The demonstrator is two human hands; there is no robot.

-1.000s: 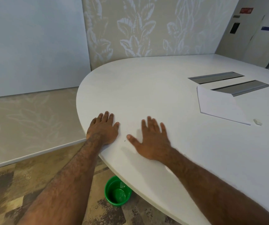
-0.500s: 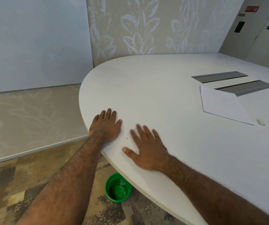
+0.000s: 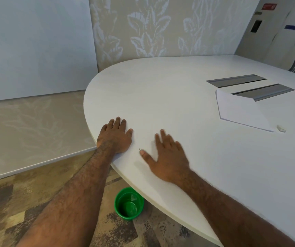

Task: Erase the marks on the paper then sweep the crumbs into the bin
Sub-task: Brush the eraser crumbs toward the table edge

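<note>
A green bin (image 3: 129,204) stood on the carpet under the near edge of the white desk (image 3: 161,97). Above it both hands lay palm-down, holding nothing: the left hand (image 3: 115,137) at the rim with fingers close together, the right hand (image 3: 168,157) beside it with fingers spread, a tiny dark crumb (image 3: 139,149) just off its thumb. Far to the right lay the paper (image 3: 241,111) with a small white eraser (image 3: 281,128) just beside its corner.

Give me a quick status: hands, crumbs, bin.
Left hand and right hand flat on table, empty. Tiny dark crumb between them. Green bin on floor below table edge. Nothing blocking.
</note>
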